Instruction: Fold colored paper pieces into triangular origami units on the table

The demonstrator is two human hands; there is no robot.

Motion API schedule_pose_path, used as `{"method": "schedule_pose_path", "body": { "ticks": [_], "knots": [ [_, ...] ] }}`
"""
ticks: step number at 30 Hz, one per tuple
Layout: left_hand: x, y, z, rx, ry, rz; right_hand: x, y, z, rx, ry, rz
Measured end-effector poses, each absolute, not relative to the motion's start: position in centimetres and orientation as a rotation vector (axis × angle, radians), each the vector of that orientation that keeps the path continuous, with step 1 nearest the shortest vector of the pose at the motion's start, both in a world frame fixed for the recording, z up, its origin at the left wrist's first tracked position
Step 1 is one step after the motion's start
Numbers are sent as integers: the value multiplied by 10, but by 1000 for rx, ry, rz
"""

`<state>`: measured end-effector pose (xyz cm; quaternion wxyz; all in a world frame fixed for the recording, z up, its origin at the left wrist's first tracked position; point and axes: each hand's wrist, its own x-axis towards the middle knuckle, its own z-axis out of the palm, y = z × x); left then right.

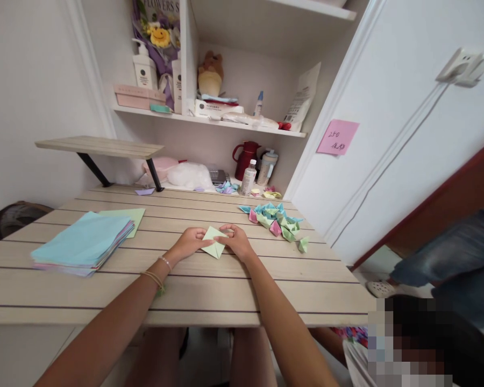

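Observation:
A small pale green folded paper [215, 248], diamond-shaped with a crease at its lower point, is between my two hands at the middle of the table. My left hand [187, 242] pinches its left corner, thumb on top. On the opposite side my right hand [237, 242] grips the right corner, with its thumb across the paper and its fingers curled behind. To the left lies a stack of coloured paper sheets [83, 239], light blue on top, with a green sheet [136, 217] partly under it. Several folded paper pieces [275, 217] in blue, green and pink are grouped at the right.
The slatted table [177, 298] meets a shelf unit behind. A small raised stand [100, 145] is at the back left. A clear bottle [248, 177], a red jug [247, 158] and a tumbler [268, 166] stand at the back. Another person [443, 258] is at the right.

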<state>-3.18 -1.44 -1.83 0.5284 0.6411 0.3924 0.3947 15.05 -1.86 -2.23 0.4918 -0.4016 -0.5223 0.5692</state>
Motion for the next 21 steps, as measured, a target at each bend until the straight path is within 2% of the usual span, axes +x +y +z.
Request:
{"method": "schedule_pose_path", "body": {
  "ticks": [8,21],
  "knots": [
    [-38,-12,-16,1386,945,911,162,-15,-23,-797,-1160,1629],
    [-35,-17,-9,1343,904,1003,156,-13,-26,-902,-1154,1438]
  ]
}}
